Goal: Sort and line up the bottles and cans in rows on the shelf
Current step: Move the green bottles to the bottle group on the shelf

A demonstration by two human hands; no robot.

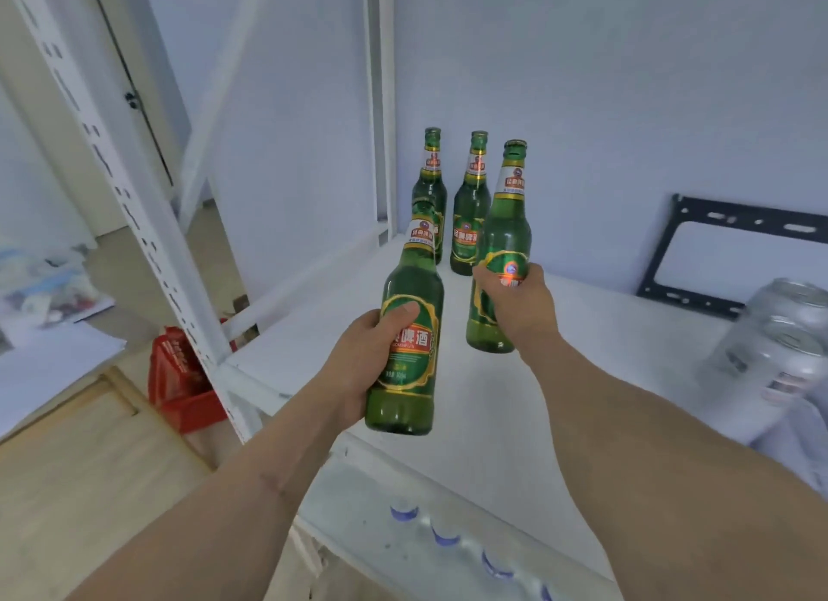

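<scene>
A view looking down over two bare forearms reaching toward a white shelf point(560, 331) set in a pale room corner. The left hand point(358, 367) grips a green glass beer bottle point(405, 354) around its labelled middle, thumb across the front of the label; the bottle sits near the shelf's front left edge, and whether its base touches the board cannot be told. The right hand point(515, 304) wraps around a second green bottle point(499, 260) at its label, further back on the shelf surface, its base close to or on the board. Behind these, two more matching green bottles point(466, 215) stand upright side by side near the back left corner. At the far right, a blurred silver can point(779, 345) rests on the shelf. A black metal bracket point(735, 251) leans against the plain wall at the back right.

White perforated uprights point(148, 224) frame the shelf on the left. Beneath the board, a lower level shows a row of blue bottle caps point(448, 533), blurred. On the wooden floor point(80, 475) to the left sits a red crate point(179, 385), with white sheets and blurred clutter point(49, 313) beyond it, and a door edge in the background.
</scene>
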